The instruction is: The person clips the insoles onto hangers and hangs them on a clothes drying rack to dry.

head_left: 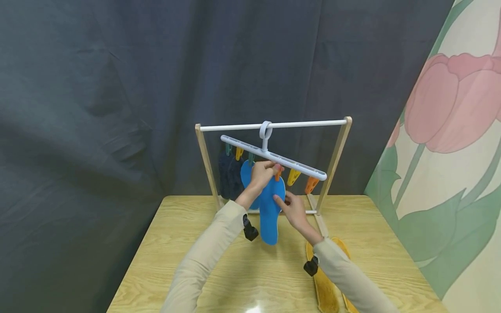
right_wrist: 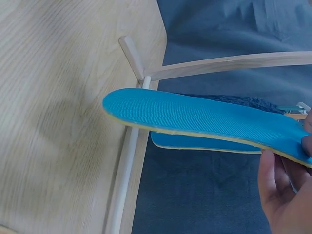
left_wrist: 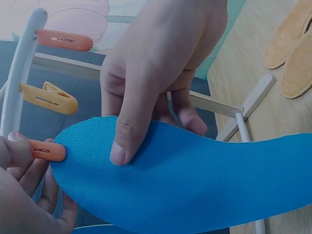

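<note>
A blue insole (head_left: 269,217) with a pale yellow edge hangs heel-down below the white hanger (head_left: 293,164). My left hand (head_left: 261,176) pinches an orange clip (left_wrist: 48,150) on the hanger, and the clip's tip overlaps the insole's rounded toe end. With thumb on the front face and fingers behind, my right hand (head_left: 294,212) grips the insole's right edge. Behind it, partly hidden by my left hand, a second blue insole (head_left: 245,174) hangs under a dark green clip (head_left: 251,158). Dark fuzzy insoles (head_left: 230,178) hang at the hanger's left end.
The hanger hooks over the white bar (head_left: 309,124) of a wooden-legged rack. A yellow clip (head_left: 293,176) and another orange clip (head_left: 311,185) dangle at its right side. Two tan insoles (head_left: 326,289) lie on the table (head_left: 156,265), partly under my right forearm.
</note>
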Available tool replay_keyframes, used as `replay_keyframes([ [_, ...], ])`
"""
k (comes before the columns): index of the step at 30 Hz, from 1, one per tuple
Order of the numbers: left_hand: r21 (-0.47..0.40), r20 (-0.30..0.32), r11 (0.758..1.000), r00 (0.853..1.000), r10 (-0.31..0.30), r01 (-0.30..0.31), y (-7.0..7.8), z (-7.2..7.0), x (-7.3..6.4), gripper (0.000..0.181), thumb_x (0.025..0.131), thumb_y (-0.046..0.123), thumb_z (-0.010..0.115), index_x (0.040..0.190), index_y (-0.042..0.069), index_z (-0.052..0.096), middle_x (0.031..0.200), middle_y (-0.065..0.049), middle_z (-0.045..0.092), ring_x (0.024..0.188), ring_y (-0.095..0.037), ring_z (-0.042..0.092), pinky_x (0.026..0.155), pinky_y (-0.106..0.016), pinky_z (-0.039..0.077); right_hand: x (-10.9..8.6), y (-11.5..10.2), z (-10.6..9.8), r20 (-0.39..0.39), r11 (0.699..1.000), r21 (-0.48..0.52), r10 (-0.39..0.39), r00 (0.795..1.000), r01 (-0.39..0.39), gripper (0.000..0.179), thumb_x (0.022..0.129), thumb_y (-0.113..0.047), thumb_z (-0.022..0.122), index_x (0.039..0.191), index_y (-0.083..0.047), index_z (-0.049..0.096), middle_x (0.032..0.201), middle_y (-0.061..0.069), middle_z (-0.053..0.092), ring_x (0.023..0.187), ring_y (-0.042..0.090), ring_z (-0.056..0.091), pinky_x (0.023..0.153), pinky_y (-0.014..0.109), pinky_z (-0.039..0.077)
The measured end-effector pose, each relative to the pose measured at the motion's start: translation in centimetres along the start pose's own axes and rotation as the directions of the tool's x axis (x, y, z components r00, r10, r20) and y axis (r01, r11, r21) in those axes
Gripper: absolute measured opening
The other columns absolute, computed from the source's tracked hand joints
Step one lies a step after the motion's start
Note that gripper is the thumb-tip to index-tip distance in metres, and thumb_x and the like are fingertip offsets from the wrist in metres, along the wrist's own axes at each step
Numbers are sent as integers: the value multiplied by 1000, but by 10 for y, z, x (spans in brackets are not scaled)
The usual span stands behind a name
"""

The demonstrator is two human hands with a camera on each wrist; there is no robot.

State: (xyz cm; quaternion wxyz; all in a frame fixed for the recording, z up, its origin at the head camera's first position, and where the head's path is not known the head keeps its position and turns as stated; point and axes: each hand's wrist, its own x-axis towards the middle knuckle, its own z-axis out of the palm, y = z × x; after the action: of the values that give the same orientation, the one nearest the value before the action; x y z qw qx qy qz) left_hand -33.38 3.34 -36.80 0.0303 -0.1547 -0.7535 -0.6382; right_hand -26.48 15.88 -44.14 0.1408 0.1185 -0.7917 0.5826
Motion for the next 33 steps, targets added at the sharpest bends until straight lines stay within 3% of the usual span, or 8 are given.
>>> replay_keyframes([
  [4,-12,-7,1000,1000,3,-3,0,1,-2,21,100,18,62,95,4,76,75,-12,67,74,-23,60,76,-33,51,-4,-3,0,20,1000,-5,2,1000,-1,20,97,-4,63,106,14,64,83,31,67,71,48,66,55,34,57],
  [6,-21,-11,1000,1000,7,-7,0,1,-2,21,100,18,62,96,4,76,79,-10,68,76,-22,60,77,-33,51,-2,9,1,23,1000,1,7,1000,-7,22,97,-6,63,108,13,64,83,30,68,69,47,66,52,26,55],
  [9,-27,-11,1000,1000,14,-14,0,1,-3,22,100,19,62,99,2,76,85,-7,70,79,-21,61,78,-33,51,-1,23,2,16,1000,3,15,1000,-15,25,97,-11,65,110,11,65,83,27,69,68,43,67,52,26,55],
  [18,-45,-38,998,999,35,-37,-2,3,-7,24,99,20,63,99,0,76,74,-13,66,78,-22,61,77,-34,50,-7,24,-1,31,998,-64,-2,1000,4,22,97,-14,66,106,6,67,78,16,69,62,39,67,50,30,55],
  [27,-54,-54,996,997,62,-65,-4,3,-10,26,99,20,63,108,0,75,90,-15,72,88,-23,65,85,-31,52,-13,31,-1,47,995,-96,-17,999,22,20,96,-13,67,105,4,67,80,13,68,68,37,67,50,29,55],
  [33,-84,-49,988,991,124,-128,-6,3,-12,28,98,20,64,114,-1,72,96,-18,72,92,-28,67,87,-33,53,-15,35,-3,59,996,-89,7,998,-2,20,97,-13,66,106,4,67,83,14,68,73,39,67,55,43,57],
])
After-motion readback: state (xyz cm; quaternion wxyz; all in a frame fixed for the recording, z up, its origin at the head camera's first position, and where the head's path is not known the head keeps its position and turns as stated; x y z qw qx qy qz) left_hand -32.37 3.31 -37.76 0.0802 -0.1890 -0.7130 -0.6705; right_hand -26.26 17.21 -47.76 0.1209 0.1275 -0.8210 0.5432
